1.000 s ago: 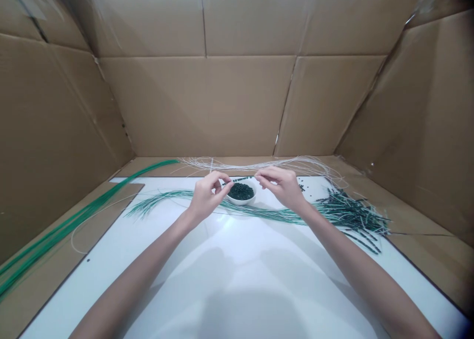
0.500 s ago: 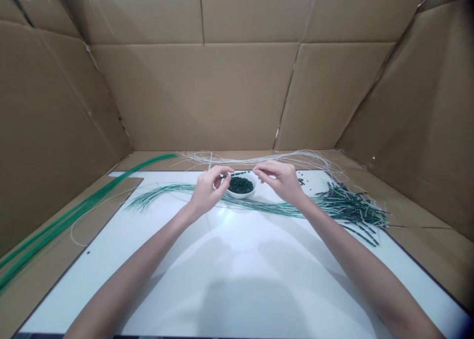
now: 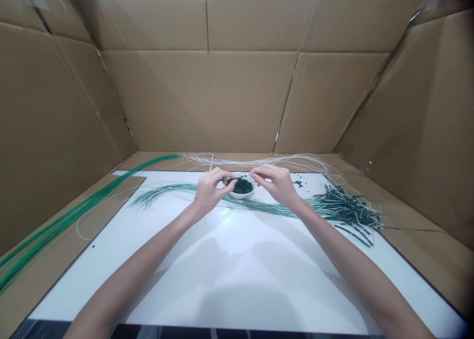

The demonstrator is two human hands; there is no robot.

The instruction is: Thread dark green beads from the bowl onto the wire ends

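Above the bowl, my left hand (image 3: 212, 187) is closed in a pinch on a thin beaded wire (image 3: 240, 177). The wire stretches across toward my right hand (image 3: 276, 181), whose thumb and index finger are pressed together at its other end. A small dark bead shows on the wire close to the right fingertips. Just below the fingers stands a white bowl (image 3: 242, 196) filled with dark green beads (image 3: 243, 185). Under the forearms, a bundle of green wires (image 3: 270, 208) runs sideways, with dark beaded ends (image 3: 348, 205) heaped at the right.
A white board (image 3: 222, 294) covers the work surface. Thick green strands (image 3: 92, 194) lie at the left, and loose white wires (image 3: 259, 161) along the back. Scattered dark beads (image 3: 298, 183) lie right of the bowl. Cardboard walls (image 3: 207, 102) enclose the back and sides.
The row of dark beads seen between my hands earlier is mostly gone from that span; thin green wire and a single bead show there now. My hands have drawn slightly closer together.
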